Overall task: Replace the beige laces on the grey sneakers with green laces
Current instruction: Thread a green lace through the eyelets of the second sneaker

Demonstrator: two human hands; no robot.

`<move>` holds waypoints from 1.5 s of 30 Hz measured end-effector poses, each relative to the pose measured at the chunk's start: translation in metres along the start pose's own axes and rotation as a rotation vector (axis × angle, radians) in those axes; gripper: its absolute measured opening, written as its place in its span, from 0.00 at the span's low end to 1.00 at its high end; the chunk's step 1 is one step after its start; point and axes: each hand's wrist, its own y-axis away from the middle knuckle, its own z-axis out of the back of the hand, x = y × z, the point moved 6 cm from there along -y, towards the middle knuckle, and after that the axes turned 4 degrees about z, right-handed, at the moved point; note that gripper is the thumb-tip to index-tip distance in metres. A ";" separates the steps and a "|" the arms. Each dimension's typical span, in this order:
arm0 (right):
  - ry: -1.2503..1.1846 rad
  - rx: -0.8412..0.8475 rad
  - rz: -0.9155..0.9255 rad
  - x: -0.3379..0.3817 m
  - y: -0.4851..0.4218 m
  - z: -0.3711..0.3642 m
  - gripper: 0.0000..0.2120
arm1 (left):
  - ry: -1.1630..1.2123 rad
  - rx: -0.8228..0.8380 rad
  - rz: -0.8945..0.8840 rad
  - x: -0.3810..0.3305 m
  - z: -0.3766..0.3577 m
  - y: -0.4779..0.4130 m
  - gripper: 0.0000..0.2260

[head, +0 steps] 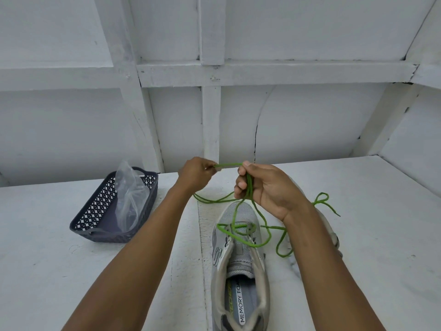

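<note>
1. White tabletop (71,271) is bearing a grey sneaker (220,242), toe pointing away.
2. Left hand (195,174) is pinching the green lace (262,244).
3. Right hand (269,189) is gripping gathered lace strands above the toe.

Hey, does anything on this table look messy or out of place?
Only the green lace: slack loops sprawl over the grey sneaker and the table beside it, and it crosses just the lowest eyelets. Nothing looks damaged or spilled.
</note>
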 end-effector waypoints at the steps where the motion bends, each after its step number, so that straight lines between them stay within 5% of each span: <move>1: 0.000 -0.007 -0.001 0.000 -0.001 0.000 0.14 | -0.047 0.047 -0.010 0.000 -0.003 0.002 0.11; 5: 0.017 -0.039 -0.007 -0.002 -0.005 0.002 0.14 | 0.120 0.209 -0.344 -0.037 0.006 0.028 0.27; 9: 0.025 -0.042 -0.014 -0.003 -0.008 0.002 0.15 | 0.380 0.222 -0.492 -0.066 0.022 0.047 0.13; 14: 0.039 -0.024 -0.011 -0.002 -0.005 0.001 0.14 | 0.441 0.097 -0.477 -0.062 0.024 0.041 0.06; 18: 0.022 0.027 -0.009 0.001 -0.001 -0.005 0.13 | 0.507 -0.024 -0.241 -0.037 0.015 0.020 0.10; 23: 0.041 -0.004 -0.015 -0.003 0.000 -0.003 0.13 | 0.280 -0.090 -0.062 -0.015 0.004 0.009 0.08; 27: 0.005 0.005 0.000 -0.003 -0.002 -0.004 0.14 | 0.089 0.023 -0.221 -0.032 0.005 0.015 0.13; 30: 0.025 -0.021 0.019 -0.001 -0.005 0.000 0.14 | 0.186 0.076 -0.461 -0.056 0.018 0.032 0.22; 33: 0.044 -0.031 0.023 0.000 -0.005 0.003 0.14 | 0.175 0.069 -0.585 -0.077 0.027 0.042 0.14; 45: 0.049 -0.082 -0.014 -0.003 -0.007 0.005 0.14 | 0.304 0.009 -0.600 -0.081 0.022 0.037 0.10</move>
